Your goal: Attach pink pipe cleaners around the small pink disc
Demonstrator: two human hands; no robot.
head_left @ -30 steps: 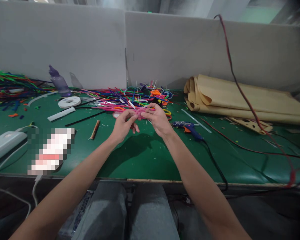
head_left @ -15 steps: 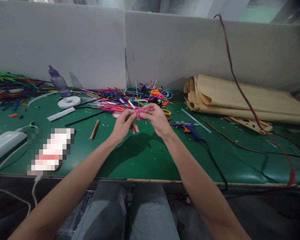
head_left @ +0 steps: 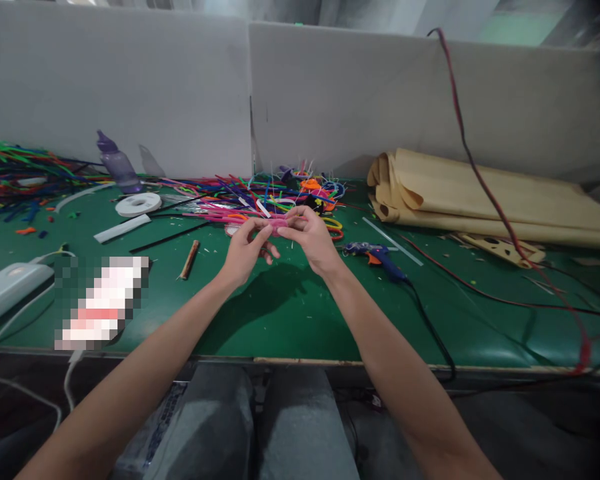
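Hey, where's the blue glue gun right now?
In the head view, the blue glue gun lies on the green tabletop, just right of your right hand and in front of the rolled brown paper.

Green table (head_left: 290, 320) bears coloured strips (head_left: 230, 200), glue gun (head_left: 380, 258) and rolled brown paper (head_left: 480, 197)

Pale partition (head_left: 130, 80) behind green tabletop (head_left: 290, 320).

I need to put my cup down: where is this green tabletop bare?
The widest patch lies between the left hand, right hand and front edge; a smaller one right of the black cable of the blue glue gun. Behind the hands, multicoloured stems crowd the tabletop.
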